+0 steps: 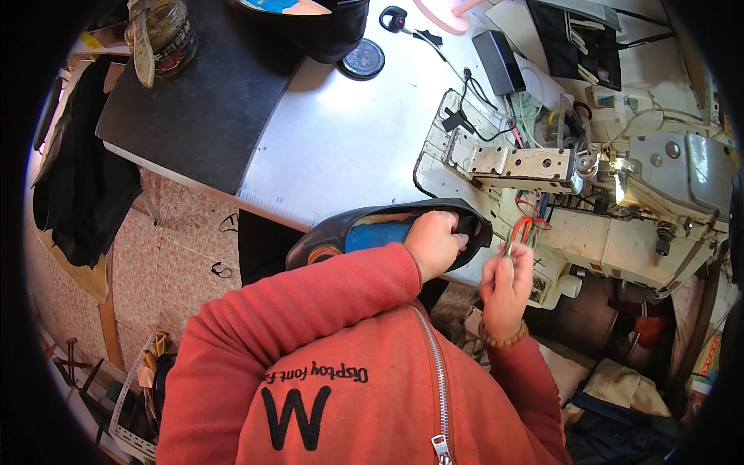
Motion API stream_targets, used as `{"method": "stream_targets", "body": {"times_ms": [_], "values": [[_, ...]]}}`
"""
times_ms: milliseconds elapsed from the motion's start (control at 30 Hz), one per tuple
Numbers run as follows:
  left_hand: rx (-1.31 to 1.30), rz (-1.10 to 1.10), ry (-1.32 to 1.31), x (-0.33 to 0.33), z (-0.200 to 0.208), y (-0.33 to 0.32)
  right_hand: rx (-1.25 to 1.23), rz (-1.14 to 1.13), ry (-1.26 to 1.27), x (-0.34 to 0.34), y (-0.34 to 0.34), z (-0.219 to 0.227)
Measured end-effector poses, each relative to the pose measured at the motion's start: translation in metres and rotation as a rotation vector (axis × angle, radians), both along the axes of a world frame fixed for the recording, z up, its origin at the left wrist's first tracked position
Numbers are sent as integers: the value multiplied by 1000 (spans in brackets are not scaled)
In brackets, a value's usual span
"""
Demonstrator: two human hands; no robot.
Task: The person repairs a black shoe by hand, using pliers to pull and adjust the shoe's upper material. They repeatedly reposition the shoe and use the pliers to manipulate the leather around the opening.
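Observation:
A black shoe (pixel 310 239) with a blue insole lies across the front edge of the white table, close against my body. My left hand (pixel 435 242) reaches over its opening, fingers curled down inside at the right end; the fingertips are partly hidden. Just right of the shoe, my right hand (pixel 508 285) is raised and pinches the metal part of small red-handled scissors (pixel 524 225). Their red loops point up and away from me, toward the sewing machine (pixel 659 186).
A second black shoe (pixel 329 35) stands at the back beside a round black lid (pixel 362 59). At the far left, a jar (pixel 174 43) with a brush stands on a black mat (pixel 194 108). Cables (pixel 480 97) and a black box (pixel 498 62) lie behind the machine.

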State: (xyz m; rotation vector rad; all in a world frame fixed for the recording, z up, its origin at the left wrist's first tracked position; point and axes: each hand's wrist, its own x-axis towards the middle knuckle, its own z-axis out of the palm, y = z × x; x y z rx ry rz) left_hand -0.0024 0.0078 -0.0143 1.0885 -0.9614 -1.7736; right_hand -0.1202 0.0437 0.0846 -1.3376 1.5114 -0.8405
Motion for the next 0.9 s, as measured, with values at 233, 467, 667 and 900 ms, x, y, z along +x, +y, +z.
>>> {"method": "stream_targets", "body": {"times_ms": [233,467,667,900], "values": [[-21,-8,-64,6,10,4,712,-251,-555,6,26,20],[-5,4,-97,5,13,7,804,-399,-738,0,23,15],[-102,18,-219,8,16,8,773,-374,-737,0,22,13],[-108,33,-223,7,15,7,776,-365,-730,-1,19,12]]}}
